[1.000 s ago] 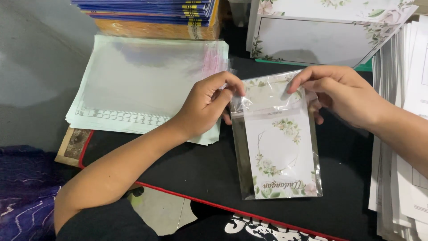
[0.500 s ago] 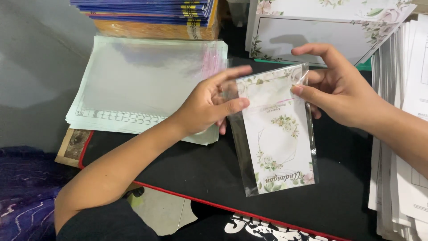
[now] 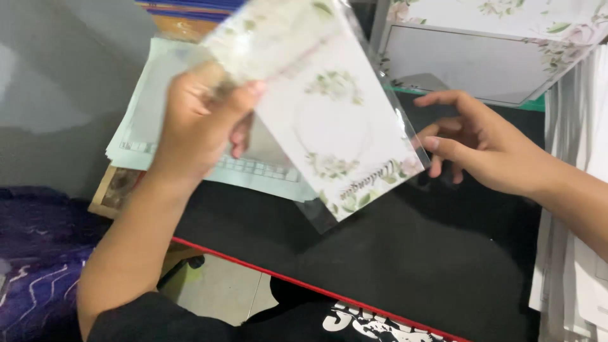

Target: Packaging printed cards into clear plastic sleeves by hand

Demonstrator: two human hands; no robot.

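My left hand (image 3: pixel 199 123) grips the top end of a white card with a green floral wreath, sealed in a clear plastic sleeve (image 3: pixel 329 107). The sleeved card is lifted off the black table (image 3: pixel 405 253) and tilted, its lower corner pointing down to the right. My right hand (image 3: pixel 481 142) hovers just right of the card with fingers spread, holding nothing, its fingertips close to the sleeve's right edge.
A stack of clear plastic sleeves (image 3: pixel 145 126) lies at the left behind my left arm. Floral printed sheets (image 3: pixel 481 57) stand at the back right. A pile of white papers (image 3: pixel 576 190) lines the right edge. Purple patterned cloth (image 3: pixel 31 266) sits lower left.
My right hand has let go of the sleeved card. My left hand has lifted it up and swung it leftward, tilting it toward the camera.
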